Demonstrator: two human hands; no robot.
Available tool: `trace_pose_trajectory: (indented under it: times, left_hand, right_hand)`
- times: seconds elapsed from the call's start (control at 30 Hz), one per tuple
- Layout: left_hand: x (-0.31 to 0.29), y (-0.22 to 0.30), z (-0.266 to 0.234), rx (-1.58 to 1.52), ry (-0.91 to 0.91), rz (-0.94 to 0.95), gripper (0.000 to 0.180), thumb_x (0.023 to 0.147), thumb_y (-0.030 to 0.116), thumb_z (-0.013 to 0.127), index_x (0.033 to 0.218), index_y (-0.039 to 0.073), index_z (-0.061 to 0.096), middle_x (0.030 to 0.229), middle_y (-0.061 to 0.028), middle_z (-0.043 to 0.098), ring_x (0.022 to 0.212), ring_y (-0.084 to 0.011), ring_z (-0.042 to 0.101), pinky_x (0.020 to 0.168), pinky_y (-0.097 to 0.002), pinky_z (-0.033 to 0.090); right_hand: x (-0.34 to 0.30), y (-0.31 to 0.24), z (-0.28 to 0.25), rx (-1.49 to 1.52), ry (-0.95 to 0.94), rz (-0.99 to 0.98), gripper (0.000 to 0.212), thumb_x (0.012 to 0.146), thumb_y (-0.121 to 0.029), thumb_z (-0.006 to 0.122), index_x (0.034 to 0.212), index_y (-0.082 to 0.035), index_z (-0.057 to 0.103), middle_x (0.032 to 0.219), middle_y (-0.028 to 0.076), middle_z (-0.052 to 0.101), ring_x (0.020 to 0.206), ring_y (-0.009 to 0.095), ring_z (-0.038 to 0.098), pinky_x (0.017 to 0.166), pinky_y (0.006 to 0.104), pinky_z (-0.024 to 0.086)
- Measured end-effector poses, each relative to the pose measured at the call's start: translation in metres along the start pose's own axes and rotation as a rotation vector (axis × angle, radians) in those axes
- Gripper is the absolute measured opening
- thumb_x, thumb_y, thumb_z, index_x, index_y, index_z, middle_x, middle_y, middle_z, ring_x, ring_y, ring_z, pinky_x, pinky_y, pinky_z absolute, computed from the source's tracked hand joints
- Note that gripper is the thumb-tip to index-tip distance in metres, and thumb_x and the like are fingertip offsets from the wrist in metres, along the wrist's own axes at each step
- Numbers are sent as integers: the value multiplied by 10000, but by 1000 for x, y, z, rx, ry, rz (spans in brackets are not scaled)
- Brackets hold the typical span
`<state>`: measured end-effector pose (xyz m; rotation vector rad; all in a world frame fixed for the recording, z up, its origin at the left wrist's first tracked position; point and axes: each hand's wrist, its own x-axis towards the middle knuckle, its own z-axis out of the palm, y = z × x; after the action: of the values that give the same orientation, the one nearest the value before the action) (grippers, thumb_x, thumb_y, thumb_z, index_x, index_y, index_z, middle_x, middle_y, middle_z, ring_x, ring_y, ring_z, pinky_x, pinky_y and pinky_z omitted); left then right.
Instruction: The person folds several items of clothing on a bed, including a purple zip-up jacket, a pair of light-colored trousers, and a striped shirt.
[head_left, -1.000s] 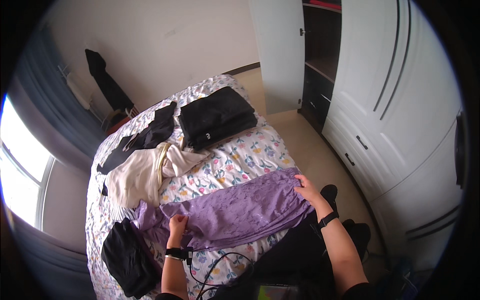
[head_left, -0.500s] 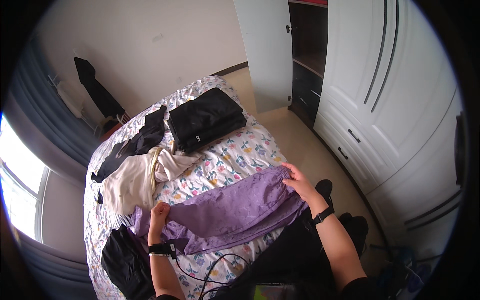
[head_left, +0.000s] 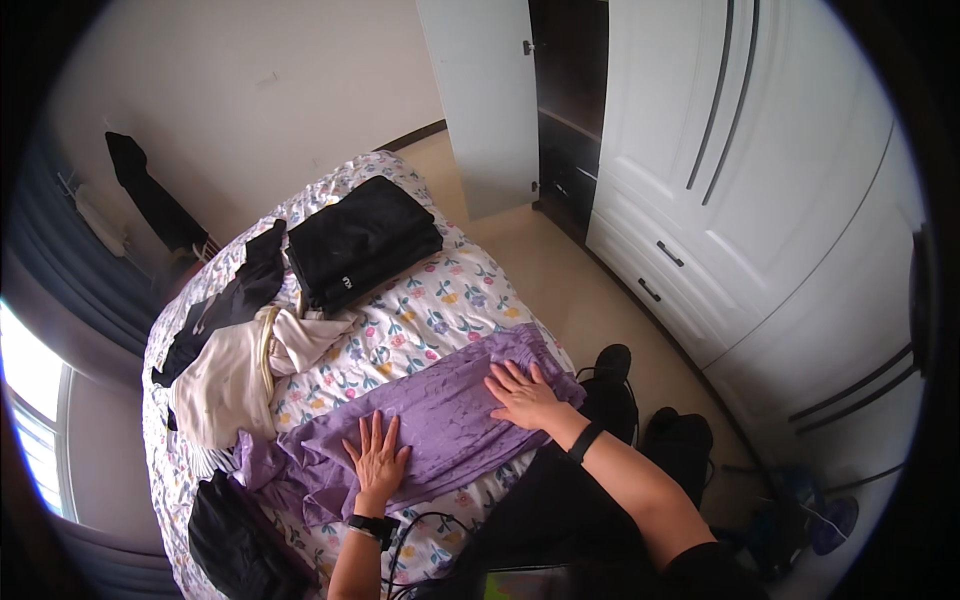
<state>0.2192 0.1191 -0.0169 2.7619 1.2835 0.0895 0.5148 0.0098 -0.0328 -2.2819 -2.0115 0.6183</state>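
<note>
A purple patterned garment (head_left: 440, 415), probably trousers, lies stretched across the flowered bed cover at the bed's near edge. My left hand (head_left: 378, 462) rests flat on its middle, fingers spread. Nearer the garment's right end, my right hand (head_left: 524, 398) also presses flat with fingers apart. Neither hand grips anything. The garment's left end is crumpled and touches a beige piece of clothing (head_left: 222, 385). Just below that end lies a bunched black garment (head_left: 240, 540).
Folded black clothes (head_left: 362, 240) are stacked on the flowered bed (head_left: 455, 300), beside a loose dark garment (head_left: 225, 300). A white wardrobe (head_left: 760, 200) with one open door (head_left: 487, 110) stands at right. A thin black cable (head_left: 408, 535) runs near my left wrist.
Both hands have let go of the garment's edges and now lie flat on it. The fabric has come down flat onto the bed. My view has shifted slightly right.
</note>
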Motion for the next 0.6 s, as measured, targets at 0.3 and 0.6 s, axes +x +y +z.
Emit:
trace_pose_trajectory:
  times: [0.3, 0.6]
  left_hand:
    - [2, -9, 24, -17, 71, 19, 582, 851, 396, 527, 1397, 236, 408, 1516, -60, 256, 1411, -302, 179, 1068, -645, 68]
    - [-2, -18, 27, 4, 75, -22, 569, 854, 389, 505, 1394, 236, 410, 1519, -50, 250, 1414, -294, 172, 1088, -613, 50]
  right_hand:
    - [9, 106, 2, 808, 711, 245, 441, 847, -327, 634, 1142, -3, 581, 1151, 193, 613, 1061, 309, 596, 887, 373, 466]
    - [-14, 97, -38, 1142, -155, 475, 1001, 795, -739, 466, 1419, 20, 280, 1504, 197, 225, 1393, 288, 213, 1098, 400, 224]
